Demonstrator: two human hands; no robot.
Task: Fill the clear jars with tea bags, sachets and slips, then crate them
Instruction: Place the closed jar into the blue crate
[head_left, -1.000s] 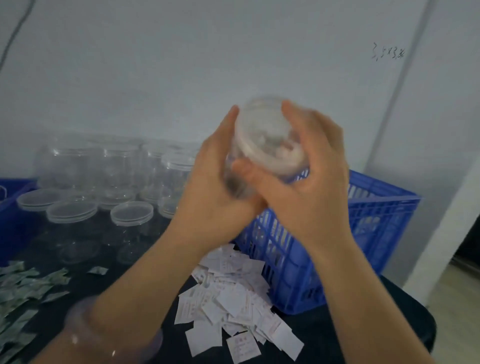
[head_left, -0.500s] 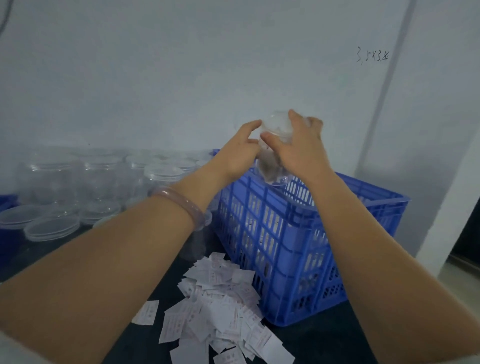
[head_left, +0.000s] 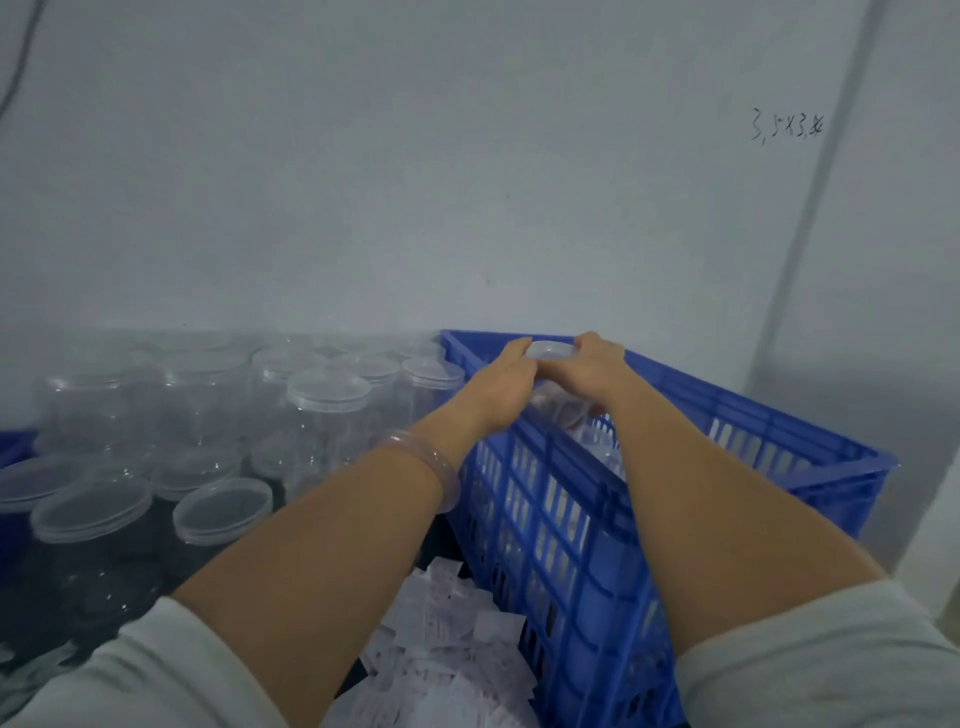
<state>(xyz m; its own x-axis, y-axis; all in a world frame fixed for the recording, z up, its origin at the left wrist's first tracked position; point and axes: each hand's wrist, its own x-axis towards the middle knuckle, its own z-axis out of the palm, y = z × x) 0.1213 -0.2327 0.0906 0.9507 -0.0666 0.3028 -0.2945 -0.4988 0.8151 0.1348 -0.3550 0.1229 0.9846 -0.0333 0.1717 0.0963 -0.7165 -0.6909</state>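
Hands first: your left hand (head_left: 506, 374) and right hand (head_left: 595, 364) form one grip, clamped on either side of a lidded clear jar (head_left: 551, 351), upright, long axis vertical. It sits at the far left corner of the blue crate (head_left: 550, 499), lid about level with the rim. Straight down looks like the way in; the crate walls crowd close, and open room lies to the right. Spare jars (head_left: 327, 395) stand left on the bench (head_left: 130, 582), paper slips (head_left: 441, 644) near.
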